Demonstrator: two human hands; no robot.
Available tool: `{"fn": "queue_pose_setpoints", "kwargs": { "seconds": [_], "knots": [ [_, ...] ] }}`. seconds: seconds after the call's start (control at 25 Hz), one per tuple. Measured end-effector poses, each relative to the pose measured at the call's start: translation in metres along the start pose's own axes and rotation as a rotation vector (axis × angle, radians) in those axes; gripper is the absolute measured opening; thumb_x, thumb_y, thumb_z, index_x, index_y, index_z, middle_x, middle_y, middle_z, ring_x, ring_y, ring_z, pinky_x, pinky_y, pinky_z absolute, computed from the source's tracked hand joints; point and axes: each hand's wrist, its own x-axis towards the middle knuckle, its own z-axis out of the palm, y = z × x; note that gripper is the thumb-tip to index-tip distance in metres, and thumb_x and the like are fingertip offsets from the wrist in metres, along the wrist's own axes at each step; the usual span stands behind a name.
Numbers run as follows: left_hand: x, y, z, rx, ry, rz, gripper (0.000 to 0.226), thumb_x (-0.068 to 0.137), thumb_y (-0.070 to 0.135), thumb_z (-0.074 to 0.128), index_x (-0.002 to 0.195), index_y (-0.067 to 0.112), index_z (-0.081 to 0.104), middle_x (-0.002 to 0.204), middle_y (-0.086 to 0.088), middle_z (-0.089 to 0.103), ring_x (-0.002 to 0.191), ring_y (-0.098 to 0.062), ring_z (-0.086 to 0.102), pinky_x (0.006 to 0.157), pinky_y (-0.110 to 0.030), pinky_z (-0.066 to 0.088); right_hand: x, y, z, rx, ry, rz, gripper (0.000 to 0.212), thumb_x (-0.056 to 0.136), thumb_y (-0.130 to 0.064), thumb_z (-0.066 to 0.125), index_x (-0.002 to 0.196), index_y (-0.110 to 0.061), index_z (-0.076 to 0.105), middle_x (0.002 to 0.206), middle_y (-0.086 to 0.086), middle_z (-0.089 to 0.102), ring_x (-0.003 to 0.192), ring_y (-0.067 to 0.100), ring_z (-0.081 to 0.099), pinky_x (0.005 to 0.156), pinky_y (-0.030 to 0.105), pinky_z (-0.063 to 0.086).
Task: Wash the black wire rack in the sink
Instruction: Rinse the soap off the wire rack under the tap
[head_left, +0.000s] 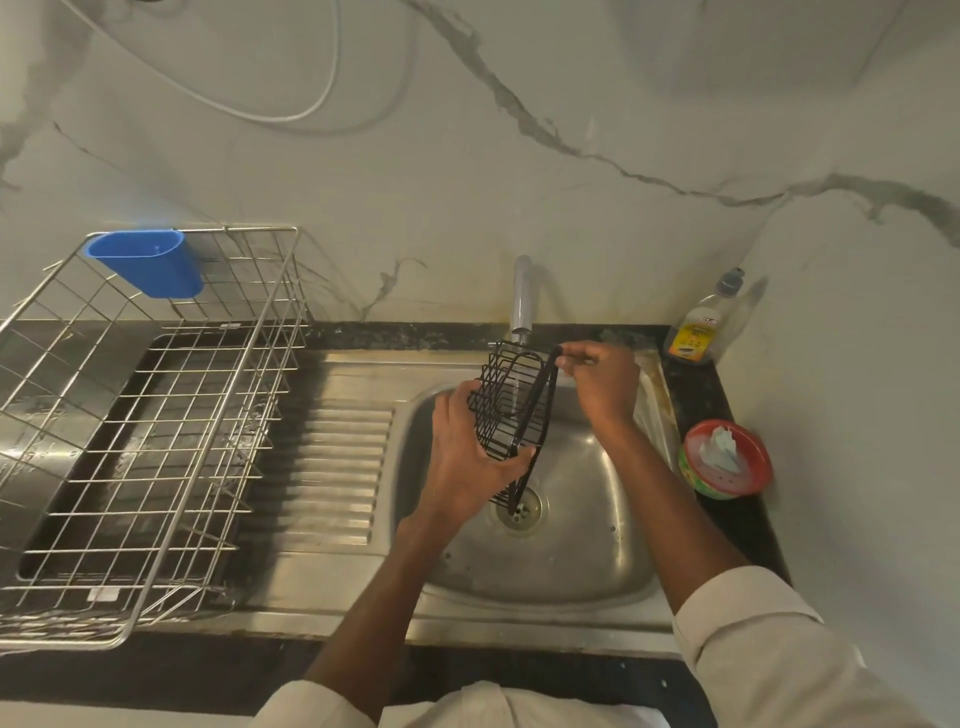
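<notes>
While water runs from the tap (521, 296) at the far edge of the sink (582, 551), the black wire rack (511, 410) is held tilted on edge above the basin, directly under the spout. The stream passes through the rack's upper part. The rack's lower end hangs just above the drain (521, 506).

Left hand (467, 457): positioned on the left and near side of the rack. The fingers wrap the rack's mesh side and the thumb crosses its lower edge; the grip is closed around the wire frame.

Right hand (602, 384): positioned at the far right corner of the rack. The fingertips pinch the top end of the rack's outer bar; the remaining fingers are curled.

Both forearms extend from light-coloured sleeves (769, 639) at the near edge of the view.

Surroundings:
- A ribbed steel draining board (337, 467) adjoins the basin on the left.
- A silver wire dish basket (156, 426) stands on the left of the table, partly over the draining board, with a blue plastic cup holder (150, 262) hooked on its far rim.
- A dish soap bottle (701, 325) stands at the far right corner of the dark table (737, 525), against the marble wall (571, 156).
- A round red-rimmed tub (727, 460) sits right of the basin, holding a pale scrap.
</notes>
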Motion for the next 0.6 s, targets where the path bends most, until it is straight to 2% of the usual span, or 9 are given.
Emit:
{"fn": "queue_pose_setpoints", "kwargs": {
  "seconds": [0.32, 0.48, 0.6],
  "knots": [
    [-0.007, -0.008, -0.009, -0.009, 0.055, -0.004, 0.096, 0.067, 0.04, 0.093, 0.147, 0.02, 0.044, 0.135, 0.005, 0.047, 0.129, -0.023, 0.05, 0.109, -0.047, 0.049, -0.006, -0.001, 0.016, 0.068, -0.048, -0.013, 0.02, 0.081, -0.005, 0.081, 0.099, -0.015, 0.083, 0.088, -0.004, 0.079, 0.072, -0.008, 0.068, 0.079, 0.018, 0.055],
    [-0.005, -0.006, -0.011, -0.021, 0.022, 0.018, 0.087, 0.069, 0.029, 0.092, 0.143, 0.026, 0.045, 0.131, 0.008, 0.047, 0.124, -0.018, 0.05, 0.106, -0.039, 0.05, -0.012, 0.004, 0.008, 0.085, -0.002, 0.006, 0.019, 0.081, -0.007, 0.082, 0.096, -0.018, 0.083, 0.086, -0.007, 0.078, 0.075, 0.005, 0.074, 0.084, 0.033, 0.061],
    [-0.002, -0.002, -0.011, -0.035, 0.015, 0.03, 0.084, 0.069, 0.02, 0.088, 0.14, 0.032, 0.044, 0.125, 0.007, 0.045, 0.116, -0.014, 0.05, 0.1, -0.031, 0.051, -0.017, 0.007, -0.001, 0.075, 0.019, 0.01, 0.02, 0.081, -0.009, 0.082, 0.097, -0.021, 0.083, 0.087, -0.008, 0.078, 0.083, 0.009, 0.074, 0.087, 0.037, 0.061]
  ]
}}
